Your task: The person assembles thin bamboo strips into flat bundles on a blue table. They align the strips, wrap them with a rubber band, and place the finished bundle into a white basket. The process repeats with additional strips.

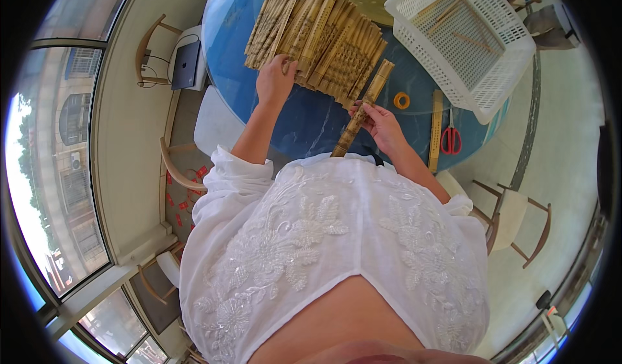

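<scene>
Looks like a dining room — round table (pixel 311 123), wooden chairs (pixel 510 220), big windows (pixel 72 170).

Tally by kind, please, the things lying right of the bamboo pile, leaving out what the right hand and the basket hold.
White basket: 1
Orange ring: 1
Flat yellow strip: 1
Red-handled scissors: 1
Total: 4, excluding the bamboo pile

The piled sticks (pixel 317 37) looked like bamboo, rough and ridged; so did the single stick (pixel 381 78) nearer, faintly glossy. The worktop (pixel 295 121) was smooth and glossy. The basket (pixel 435 66) at far right was perforated plastic, the scissor handles (pixel 451 129) smooth plastic, the blouse (pixel 343 234) thin cloth with shiny beadwork.
</scene>
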The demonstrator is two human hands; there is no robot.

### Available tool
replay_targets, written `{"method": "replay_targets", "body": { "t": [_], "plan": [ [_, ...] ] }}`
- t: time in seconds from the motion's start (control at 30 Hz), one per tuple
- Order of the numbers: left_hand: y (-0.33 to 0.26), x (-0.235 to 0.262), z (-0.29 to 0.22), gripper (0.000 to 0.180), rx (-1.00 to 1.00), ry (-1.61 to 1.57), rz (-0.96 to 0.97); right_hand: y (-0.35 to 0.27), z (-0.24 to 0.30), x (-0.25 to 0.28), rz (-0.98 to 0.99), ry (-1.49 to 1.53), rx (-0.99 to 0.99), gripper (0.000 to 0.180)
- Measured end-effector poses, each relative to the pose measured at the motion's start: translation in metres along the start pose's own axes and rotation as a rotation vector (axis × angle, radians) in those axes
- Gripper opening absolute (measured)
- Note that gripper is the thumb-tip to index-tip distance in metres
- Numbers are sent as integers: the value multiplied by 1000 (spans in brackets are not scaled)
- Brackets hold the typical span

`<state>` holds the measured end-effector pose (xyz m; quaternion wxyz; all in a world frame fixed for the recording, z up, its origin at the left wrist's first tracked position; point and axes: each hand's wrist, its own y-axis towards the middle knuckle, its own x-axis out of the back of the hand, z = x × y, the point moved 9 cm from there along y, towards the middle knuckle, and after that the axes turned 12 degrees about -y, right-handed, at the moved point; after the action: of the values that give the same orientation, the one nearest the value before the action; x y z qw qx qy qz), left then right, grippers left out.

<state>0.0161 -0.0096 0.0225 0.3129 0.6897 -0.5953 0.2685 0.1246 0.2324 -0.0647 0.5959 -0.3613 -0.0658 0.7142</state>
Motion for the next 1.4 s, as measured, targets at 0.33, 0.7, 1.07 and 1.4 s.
{"method": "replay_targets", "body": {
  "t": [0.33,0.7,1.07,1.4],
  "plan": [
    [67,-12,53,17,17,477,86,1,7,-1,0,-17,20,26],
    [-9,4,28,38,232,-464,109,15,13,-5,21,-1,45,25],
    [-148,-67,-18,29,580,-1021,486,14,6,-5,-72,48,34,21],
    [-161,-72,-22,28,503,-948,544,5,12,-12,-15,105,53,19]
  ]
}}
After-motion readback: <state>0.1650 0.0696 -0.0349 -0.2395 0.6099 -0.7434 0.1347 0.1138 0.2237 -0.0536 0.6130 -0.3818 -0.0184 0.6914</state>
